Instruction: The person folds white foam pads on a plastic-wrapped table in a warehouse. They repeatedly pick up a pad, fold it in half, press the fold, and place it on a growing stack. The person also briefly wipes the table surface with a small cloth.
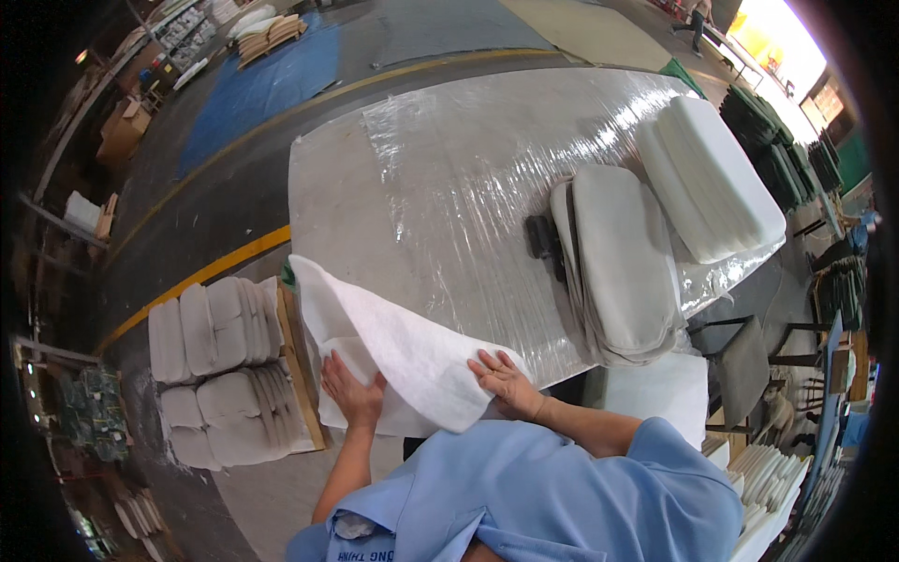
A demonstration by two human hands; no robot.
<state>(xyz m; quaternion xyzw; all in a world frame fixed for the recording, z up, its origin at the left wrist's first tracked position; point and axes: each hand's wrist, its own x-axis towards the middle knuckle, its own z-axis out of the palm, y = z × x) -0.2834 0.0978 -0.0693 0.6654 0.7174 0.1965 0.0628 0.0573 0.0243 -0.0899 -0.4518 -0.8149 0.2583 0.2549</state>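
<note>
A white, soft, felt-like padded piece [403,342] lies at the table's near edge, its upper layer lifted and curling away from the layer below. My left hand [356,391] rests against the lower layer at the left, thumb apart and fingers stretched out. On the piece's right end, my right hand [506,382] lies with its fingers spread over the surface. The layer edge under that palm is hidden. Beyond my right hand, a stack of grey rounded pads [623,267] sits on the table, with a dark object [540,237] beside it.
Clear plastic film covers the table [440,178]. White pads [716,178] are stacked at its far right. Grey pads [220,323] lie bundled on a wooden pallet to the left. A chair [735,370] and a dog [777,412] are at the right. A person [696,23] is far off.
</note>
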